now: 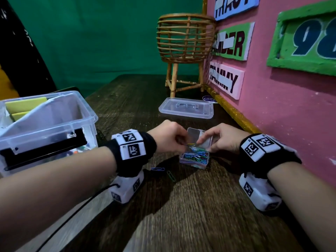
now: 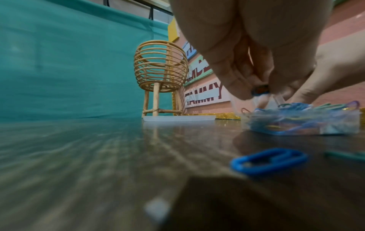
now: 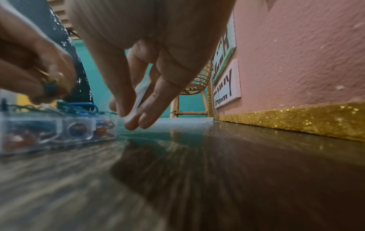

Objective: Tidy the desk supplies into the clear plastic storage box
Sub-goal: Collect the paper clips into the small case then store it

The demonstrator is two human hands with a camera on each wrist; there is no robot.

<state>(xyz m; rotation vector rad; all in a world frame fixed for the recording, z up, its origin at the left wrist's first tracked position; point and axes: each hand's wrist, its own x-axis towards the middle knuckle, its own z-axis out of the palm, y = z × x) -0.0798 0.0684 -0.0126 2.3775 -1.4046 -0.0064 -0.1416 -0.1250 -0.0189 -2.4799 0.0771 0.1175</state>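
A small clear paper clip case (image 1: 194, 158), full of coloured clips, sits on the dark wooden desk with its hinged lid (image 1: 197, 135) raised. My left hand (image 1: 181, 142) pinches a few paper clips (image 2: 259, 91) just above the case (image 2: 302, 121). My right hand (image 1: 205, 140) pinches the raised lid (image 3: 139, 100) between thumb and fingers beside the case (image 3: 57, 129). A loose blue clip (image 1: 157, 169) and a green clip (image 1: 171, 176) lie on the desk just in front of the case. The big clear storage box (image 1: 87, 113) stands open at the left with yellow sticky notes (image 1: 23, 104) inside.
The storage box's clear lid (image 1: 185, 108) lies flat at the back, in front of a rattan basket stand (image 1: 185, 50). A pink board with a gold glitter edge (image 1: 236, 113) walls off the right side. A black cable (image 1: 76, 211) runs under my left forearm.
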